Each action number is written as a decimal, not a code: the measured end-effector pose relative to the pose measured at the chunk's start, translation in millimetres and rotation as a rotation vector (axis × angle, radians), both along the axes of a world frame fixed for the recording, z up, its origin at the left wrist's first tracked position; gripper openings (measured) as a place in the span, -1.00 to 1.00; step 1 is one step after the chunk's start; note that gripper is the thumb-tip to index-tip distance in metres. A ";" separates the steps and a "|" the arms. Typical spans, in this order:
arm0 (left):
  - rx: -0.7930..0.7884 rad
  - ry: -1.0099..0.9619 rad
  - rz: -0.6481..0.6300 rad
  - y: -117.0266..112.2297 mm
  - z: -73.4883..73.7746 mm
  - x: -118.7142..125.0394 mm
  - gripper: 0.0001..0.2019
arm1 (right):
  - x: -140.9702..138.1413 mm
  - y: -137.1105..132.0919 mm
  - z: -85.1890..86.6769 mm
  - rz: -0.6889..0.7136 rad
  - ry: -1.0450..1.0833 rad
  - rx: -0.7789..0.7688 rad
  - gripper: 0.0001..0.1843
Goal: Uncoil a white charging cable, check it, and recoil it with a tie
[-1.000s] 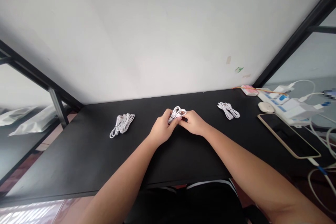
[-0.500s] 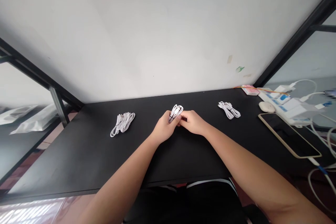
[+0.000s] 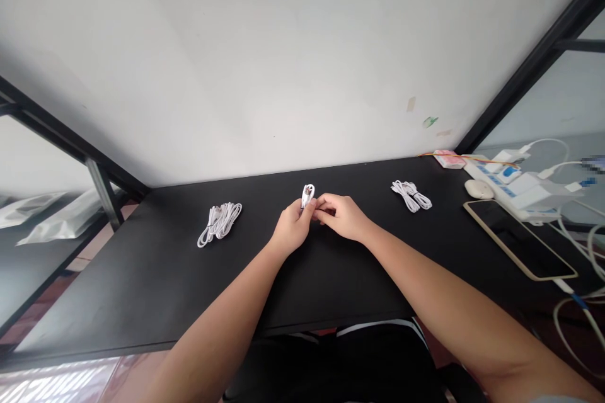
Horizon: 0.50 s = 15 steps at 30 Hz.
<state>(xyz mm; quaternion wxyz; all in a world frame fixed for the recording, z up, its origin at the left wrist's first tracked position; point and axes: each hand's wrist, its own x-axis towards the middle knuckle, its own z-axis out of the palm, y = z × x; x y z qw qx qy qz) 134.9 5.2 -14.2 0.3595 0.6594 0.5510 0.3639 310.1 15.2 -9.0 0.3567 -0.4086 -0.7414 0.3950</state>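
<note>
A bundled white USB cable [image 3: 307, 193] stands up out of my left hand [image 3: 292, 228], whose thumb and fingers are closed round its lower part. The top loops and a plug end show above the thumb. My right hand [image 3: 341, 214] is beside it on the right, thumb and fingertips pinched together against the left fingertips. What the pinch holds is too small to make out. On the black desk to the left lie tied white cables [image 3: 220, 224]. Another white cable bundle [image 3: 411, 195] rests on the right side.
A phone [image 3: 520, 239] with a charging lead lies at the right. Behind it are a white rounded case [image 3: 479, 189], a power strip [image 3: 501, 184] with chargers plugged in, and a pink-white box [image 3: 449, 159]. The wall borders the desk [image 3: 142, 283] at the back.
My left hand has shifted slightly left and turned the cable bundle, so it now shows narrower and more upright. My right hand's fingers stay close by, in a changed pinch.
</note>
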 end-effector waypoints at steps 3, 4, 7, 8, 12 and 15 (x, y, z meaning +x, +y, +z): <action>-0.014 -0.007 0.006 1.6 -1.9 -2.6 -0.48 | 2.0 2.3 -0.3 -0.022 0.005 0.013 -0.84; -0.018 -0.013 0.005 2.1 -2.8 -3.1 -0.47 | 2.6 3.2 -0.4 -0.024 0.008 0.017 -0.82; -0.031 -0.049 -0.012 3.1 -5.2 -3.5 -0.47 | 4.1 5.9 -0.7 -0.022 0.018 0.000 -0.80; -0.035 -0.057 -0.019 3.2 -5.8 -3.4 -0.47 | 4.5 6.9 -0.9 -0.012 0.020 -0.014 -0.79; -0.038 -0.062 -0.051 3.1 -6.4 -3.2 -0.47 | 6.5 11.5 -2.7 0.024 0.046 -0.121 -0.70; -0.043 -0.065 -0.079 3.4 -6.1 -3.7 -0.47 | 8.6 15.2 -4.8 0.029 0.106 -0.239 -0.66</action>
